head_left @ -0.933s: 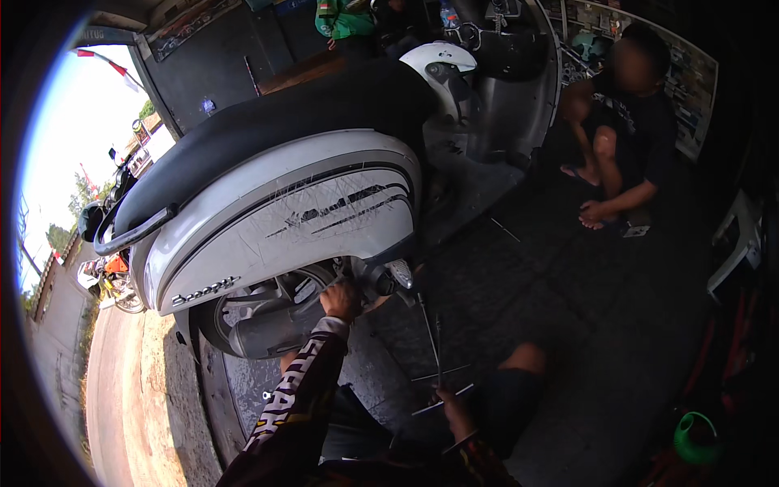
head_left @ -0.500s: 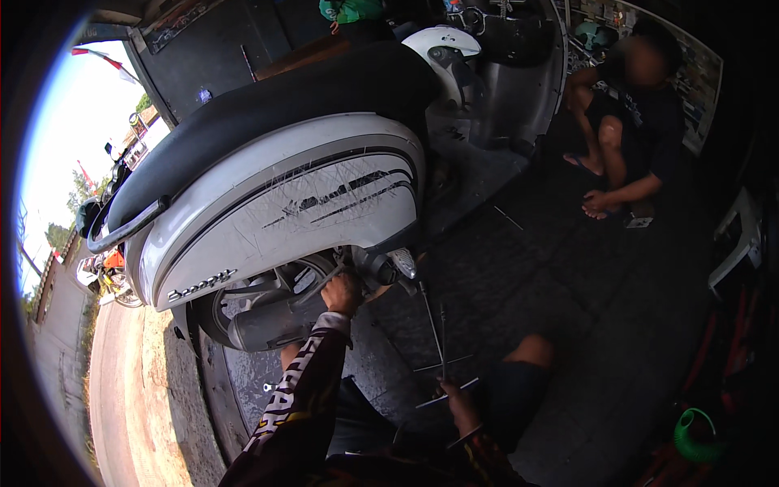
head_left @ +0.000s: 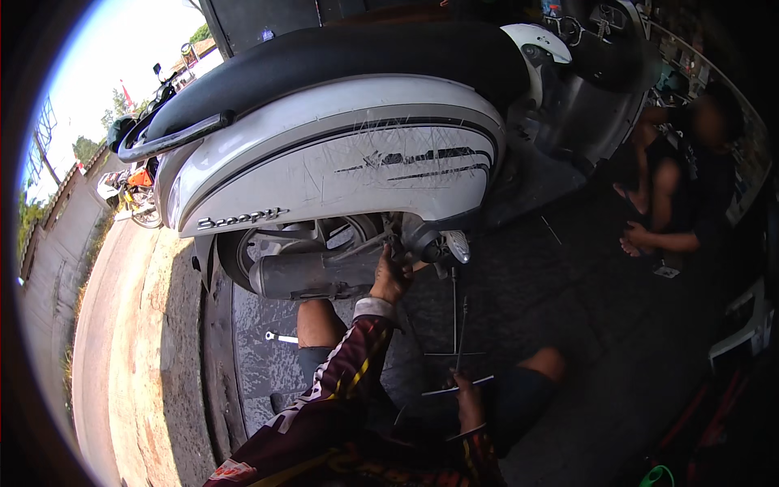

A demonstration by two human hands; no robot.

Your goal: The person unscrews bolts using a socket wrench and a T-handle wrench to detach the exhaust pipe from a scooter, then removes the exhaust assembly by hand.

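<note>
A white scooter with a dark seat and scratched side panel stands in front of me. My left hand reaches under its side panel, beside the grey muffler. Its fingers are closed at the bracket near the rear wheel; what they grip is too small and dark to make out. Lower down, my right hand is closed round a T-handle wrench, its long shaft pointing up and away. Another T-handle wrench extends below the footpeg, its crossbar nearer me.
A ring-ended spanner lies on the dark floor mat left of my knee. At the right a person squats near a thin rod on the floor. A white plastic piece of furniture is at the right edge; a road runs outside.
My view has shifted, so the scooter appears further right and higher. My left hand stays under the side panel, its fingers now stretched further up to the bracket. My right hand keeps the T-handle wrench.
</note>
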